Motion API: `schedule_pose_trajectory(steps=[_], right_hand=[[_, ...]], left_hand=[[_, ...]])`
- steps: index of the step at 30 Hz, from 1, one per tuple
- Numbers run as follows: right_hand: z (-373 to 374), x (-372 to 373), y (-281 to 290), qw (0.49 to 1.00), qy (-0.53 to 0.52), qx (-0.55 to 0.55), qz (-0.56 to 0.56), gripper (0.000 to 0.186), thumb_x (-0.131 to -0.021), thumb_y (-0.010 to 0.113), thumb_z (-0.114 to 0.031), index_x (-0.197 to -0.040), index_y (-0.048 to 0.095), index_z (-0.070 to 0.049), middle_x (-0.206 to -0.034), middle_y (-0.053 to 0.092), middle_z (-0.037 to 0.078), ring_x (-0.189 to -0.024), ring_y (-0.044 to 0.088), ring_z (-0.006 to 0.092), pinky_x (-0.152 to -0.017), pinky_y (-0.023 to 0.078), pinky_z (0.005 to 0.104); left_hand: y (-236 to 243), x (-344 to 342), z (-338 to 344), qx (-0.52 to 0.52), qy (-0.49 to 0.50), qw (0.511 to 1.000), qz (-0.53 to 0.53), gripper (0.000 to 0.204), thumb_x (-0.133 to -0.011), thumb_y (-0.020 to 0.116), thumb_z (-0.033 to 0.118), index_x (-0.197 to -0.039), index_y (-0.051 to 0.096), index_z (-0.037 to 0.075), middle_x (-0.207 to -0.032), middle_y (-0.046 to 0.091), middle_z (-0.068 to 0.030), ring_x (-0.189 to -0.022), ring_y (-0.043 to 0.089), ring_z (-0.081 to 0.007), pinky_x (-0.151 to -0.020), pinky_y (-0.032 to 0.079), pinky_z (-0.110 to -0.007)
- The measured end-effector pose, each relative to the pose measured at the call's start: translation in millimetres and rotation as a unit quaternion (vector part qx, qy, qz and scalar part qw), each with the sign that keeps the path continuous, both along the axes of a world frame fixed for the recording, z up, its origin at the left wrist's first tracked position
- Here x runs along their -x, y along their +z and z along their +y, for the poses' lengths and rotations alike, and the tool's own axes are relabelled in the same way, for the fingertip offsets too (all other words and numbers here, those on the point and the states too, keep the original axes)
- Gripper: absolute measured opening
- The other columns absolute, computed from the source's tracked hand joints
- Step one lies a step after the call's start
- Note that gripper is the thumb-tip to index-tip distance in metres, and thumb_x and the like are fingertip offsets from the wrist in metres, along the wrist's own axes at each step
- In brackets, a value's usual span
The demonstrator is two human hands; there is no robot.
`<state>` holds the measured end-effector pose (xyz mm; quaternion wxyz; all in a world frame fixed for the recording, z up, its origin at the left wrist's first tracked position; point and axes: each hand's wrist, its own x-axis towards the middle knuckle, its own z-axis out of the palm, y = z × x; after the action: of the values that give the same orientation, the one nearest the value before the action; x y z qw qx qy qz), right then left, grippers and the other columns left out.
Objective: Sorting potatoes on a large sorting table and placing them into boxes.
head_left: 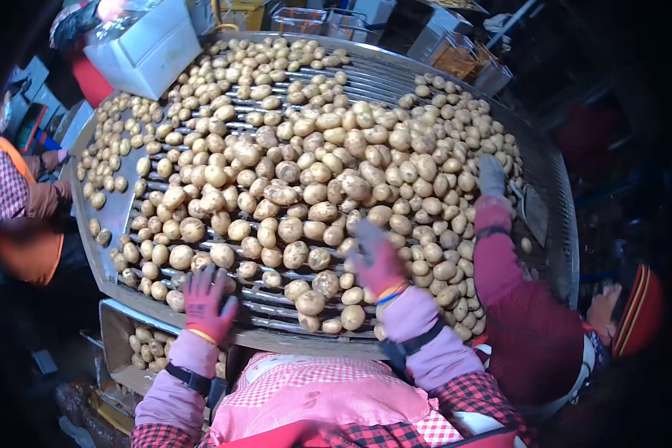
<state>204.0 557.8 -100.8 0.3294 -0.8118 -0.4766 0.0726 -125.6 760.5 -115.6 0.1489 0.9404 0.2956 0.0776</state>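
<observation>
The right hand (378, 267) is blurred among potatoes (355, 187) heaped on the barred table (373, 84); whether it grips one, I cannot tell. The left hand (210, 305) splays, apparently empty, at their near edge. Darkness hides much of the room (593, 145).

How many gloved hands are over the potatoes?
3: the person's left hand at the near edge, right hand nearer the middle, a co-worker's hand at right. More may be hidden.
</observation>
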Motion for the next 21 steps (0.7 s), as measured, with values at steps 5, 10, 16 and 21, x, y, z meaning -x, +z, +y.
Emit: schedule_pose_trajectory(steps=[5, 10, 16, 21], right_hand=[[66.2, -89.3, -1.5, 0.970, -0.092, 0.171, -0.146, 0.079, -0.082, 0.069, -0.043, -0.149, 0.037, -0.015, -0.135, 0.053, 0.020, -0.123, 0.050, 0.0383, -0.105, 0.039, 0.0490], [144.8, -26.0, 0.5, 0.982, -0.076, 0.125, -0.120, 0.073, -0.084, 0.069, -0.045, -0.145, 0.043, -0.014, -0.122, 0.059, 0.019, -0.103, 0.060, 0.0394, -0.089, 0.048, 0.0492], [243.6, 39.9, 9.7, 0.971, 0.226, -0.052, -0.051, 0.065, -0.078, 0.077, -0.036, -0.130, 0.058, -0.003, -0.122, 0.062, 0.017, -0.109, 0.059, 0.0350, -0.098, 0.045, 0.0431], [338.7, -30.9, -14.9, 0.967, 0.204, 0.122, -0.087, 0.057, -0.072, 0.077, -0.055, -0.113, 0.072, -0.016, -0.141, 0.048, 0.020, -0.130, 0.045, 0.0381, -0.109, 0.039, 0.0458]], left_hand=[[-6.0, 3.9, 10.5, -0.002, 0.034, 0.998, -0.044, 0.064, -0.079, 0.069, 0.030, -0.137, 0.052, 0.008, -0.144, 0.045, -0.0182, -0.136, 0.037, -0.0411, -0.115, 0.021, -0.057], [-0.7, 12.4, 18.7, 0.043, 0.061, 0.996, -0.054, 0.065, -0.080, 0.069, 0.032, -0.137, 0.051, 0.005, -0.142, 0.048, -0.0171, -0.133, 0.041, -0.0397, -0.115, 0.024, -0.057], [1.6, 14.8, 19.2, 0.082, 0.081, 0.991, -0.071, 0.065, -0.077, 0.073, 0.030, -0.135, 0.054, 0.005, -0.140, 0.050, -0.0178, -0.130, 0.044, -0.0431, -0.114, 0.026, -0.058], [3.1, 12.9, 19.3, 0.081, 0.072, 0.991, -0.078, 0.056, -0.080, 0.072, 0.032, -0.128, 0.059, 0.005, -0.135, 0.054, -0.0177, -0.125, 0.048, -0.0429, -0.112, 0.031, -0.057]])
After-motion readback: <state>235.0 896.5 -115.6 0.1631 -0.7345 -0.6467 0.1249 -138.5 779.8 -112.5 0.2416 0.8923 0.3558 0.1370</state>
